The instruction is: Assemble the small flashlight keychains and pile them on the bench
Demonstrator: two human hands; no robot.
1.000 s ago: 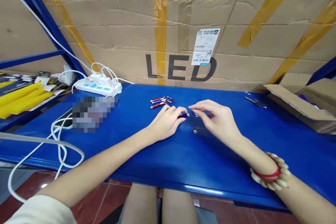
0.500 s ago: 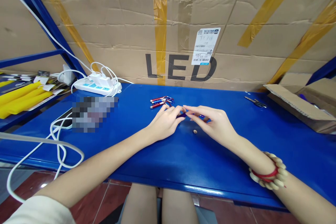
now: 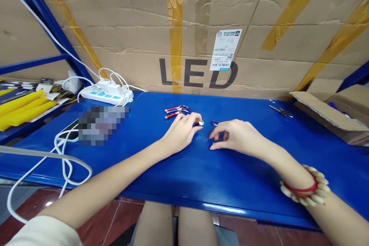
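My left hand (image 3: 181,132) is closed around a small keychain flashlight; its round silver end (image 3: 201,123) pokes out at the fingertips, the rest hidden by the fingers. To its right, my right hand (image 3: 230,136) hovers low over the table with thumb and fingers curved and apart. Its fingertips are where a small round piece lay; the piece itself is mostly hidden now. Just behind those fingers lies a dark blue carabiner clip (image 3: 214,123). Several slim red and blue keychain flashlights (image 3: 174,111) with clips lie together beyond my left hand.
On the blue table (image 3: 161,177), a white power strip (image 3: 106,91) with plugged-in chargers and cables sits at left, beside a phone (image 3: 69,130) and a blurred-out patch. Keys (image 3: 281,111) and an open cardboard box (image 3: 331,119) are at right. A large carton (image 3: 129,27) stands behind.
My hands have come apart. The right one moved toward me onto the small round piece, leaving the carabiner on the table. The left stays in place, now showing the flashlight's silver end.
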